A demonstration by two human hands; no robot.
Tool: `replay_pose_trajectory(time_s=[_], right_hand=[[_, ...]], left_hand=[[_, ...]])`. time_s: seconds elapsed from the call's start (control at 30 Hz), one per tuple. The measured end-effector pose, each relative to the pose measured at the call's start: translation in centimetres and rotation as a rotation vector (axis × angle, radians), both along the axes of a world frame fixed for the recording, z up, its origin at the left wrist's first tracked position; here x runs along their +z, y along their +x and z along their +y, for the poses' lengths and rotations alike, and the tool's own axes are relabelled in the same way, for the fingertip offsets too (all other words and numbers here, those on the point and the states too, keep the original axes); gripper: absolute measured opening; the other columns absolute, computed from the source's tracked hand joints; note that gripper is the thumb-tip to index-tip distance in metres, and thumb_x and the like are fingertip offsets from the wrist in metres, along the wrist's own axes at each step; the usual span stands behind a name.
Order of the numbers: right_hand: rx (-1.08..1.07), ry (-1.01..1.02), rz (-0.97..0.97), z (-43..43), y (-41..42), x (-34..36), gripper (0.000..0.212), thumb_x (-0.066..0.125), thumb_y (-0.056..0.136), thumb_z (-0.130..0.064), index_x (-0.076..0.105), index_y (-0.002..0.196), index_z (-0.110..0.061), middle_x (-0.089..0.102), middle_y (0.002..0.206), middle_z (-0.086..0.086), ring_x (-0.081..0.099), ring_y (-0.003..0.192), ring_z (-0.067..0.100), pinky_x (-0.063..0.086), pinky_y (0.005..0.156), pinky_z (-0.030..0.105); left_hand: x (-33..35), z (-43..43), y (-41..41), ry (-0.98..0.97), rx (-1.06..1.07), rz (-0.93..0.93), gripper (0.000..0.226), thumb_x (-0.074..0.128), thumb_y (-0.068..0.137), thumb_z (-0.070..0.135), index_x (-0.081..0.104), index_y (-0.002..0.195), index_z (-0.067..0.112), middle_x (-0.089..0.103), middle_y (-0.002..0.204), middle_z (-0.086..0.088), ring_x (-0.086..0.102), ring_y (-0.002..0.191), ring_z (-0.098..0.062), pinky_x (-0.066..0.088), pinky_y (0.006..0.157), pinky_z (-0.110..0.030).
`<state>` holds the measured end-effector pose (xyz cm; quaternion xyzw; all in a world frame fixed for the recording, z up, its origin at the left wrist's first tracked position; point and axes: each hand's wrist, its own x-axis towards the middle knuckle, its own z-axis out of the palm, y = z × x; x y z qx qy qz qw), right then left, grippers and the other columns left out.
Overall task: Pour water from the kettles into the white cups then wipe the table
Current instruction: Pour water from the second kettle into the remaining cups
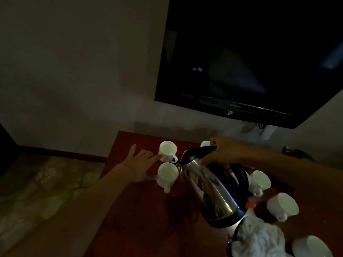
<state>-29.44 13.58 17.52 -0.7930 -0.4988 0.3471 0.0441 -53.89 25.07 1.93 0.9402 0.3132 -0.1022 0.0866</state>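
My right hand (pixel 225 153) grips the black handle of a steel kettle (pixel 209 184), which is tilted left with its spout over a white cup (pixel 167 173) near the table's left edge. A second white cup (pixel 168 150) stands just behind that one. My left hand (pixel 141 162) lies open on the red-brown table (pixel 141 210), its fingertips touching the rear cup. More white cups sit to the right, one (pixel 259 179) behind the kettle, another (pixel 283 204) tipped toward me, and one (pixel 311 246) at the bottom right. A white cloth (pixel 258 238) lies crumpled at the near right.
A dark television (pixel 250 52) hangs on the wall above the table's far side. Another cup (pixel 205 143) peeks out behind my right hand. The table's left edge drops to a patterned floor (pixel 46 191). A dark object (pixel 298 153) sits at the far right.
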Motion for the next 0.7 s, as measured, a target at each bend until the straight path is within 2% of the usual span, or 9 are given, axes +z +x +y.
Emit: replay_pose_trajectory(time_s=[0.1,0.23,0.37,0.47,0.6,0.7], right_hand=[[-0.067,0.071,0.038,-1.7,1.2,0.5,0.038,0.083,0.081,-0.027,0.05,0.096,-0.014,0.054,0.047,0.001,0.045,0.035,0.013,0.04,0.037,0.021],[-0.124,0.11,0.091,-4.5,3.0,1.1,0.043,0.084,0.081,-0.027,0.05,0.102,-0.011,0.054,0.05,0.009,0.046,0.037,0.019,0.04,0.038,0.024],[-0.147,0.158,0.108,-7.5,4.7,1.8,0.047,0.084,0.081,-0.025,0.052,0.11,-0.007,0.056,0.048,0.005,0.046,0.037,0.016,0.04,0.038,0.024],[-0.158,0.176,0.1,-9.8,6.1,1.9,0.046,0.085,0.08,-0.024,0.053,0.106,-0.004,0.058,0.049,0.005,0.047,0.036,0.016,0.041,0.039,0.024],[-0.152,0.153,0.092,-12.0,7.4,1.4,0.044,0.085,0.08,-0.022,0.055,0.103,0.002,0.057,0.057,0.015,0.047,0.037,0.019,0.042,0.037,0.024],[-0.175,0.113,0.084,-12.9,8.3,0.5,0.047,0.085,0.079,-0.027,0.05,0.103,-0.007,0.055,0.049,0.008,0.046,0.036,0.017,0.042,0.039,0.024]], left_hand=[[1.1,0.0,1.0,0.015,-0.004,0.003,0.083,0.048,0.092,0.065,0.007,0.157,0.032,0.029,0.157,-0.002,0.019,0.148,-0.022,-0.008,0.116,-0.063],[1.9,-1.0,3.2,0.005,-0.012,-0.031,0.083,0.049,0.091,0.066,0.009,0.156,0.034,0.027,0.159,-0.002,0.019,0.148,-0.022,-0.008,0.116,-0.062],[2.2,-2.7,5.2,-0.008,-0.032,-0.033,0.083,0.05,0.091,0.066,0.008,0.156,0.036,0.027,0.159,0.0,0.017,0.149,-0.023,-0.008,0.116,-0.062],[2.3,-4.2,6.8,-0.009,-0.043,-0.032,0.083,0.049,0.091,0.065,0.007,0.156,0.037,0.026,0.159,0.0,0.015,0.15,-0.024,-0.008,0.116,-0.063],[2.0,-5.6,8.5,-0.003,-0.071,-0.063,0.082,0.049,0.092,0.066,0.009,0.157,0.036,0.028,0.159,-0.001,0.018,0.149,-0.024,-0.008,0.116,-0.063],[1.5,-6.5,9.6,0.001,-0.086,-0.082,0.081,0.048,0.092,0.067,0.01,0.157,0.036,0.025,0.161,-0.002,0.017,0.149,-0.024,-0.008,0.115,-0.062]])
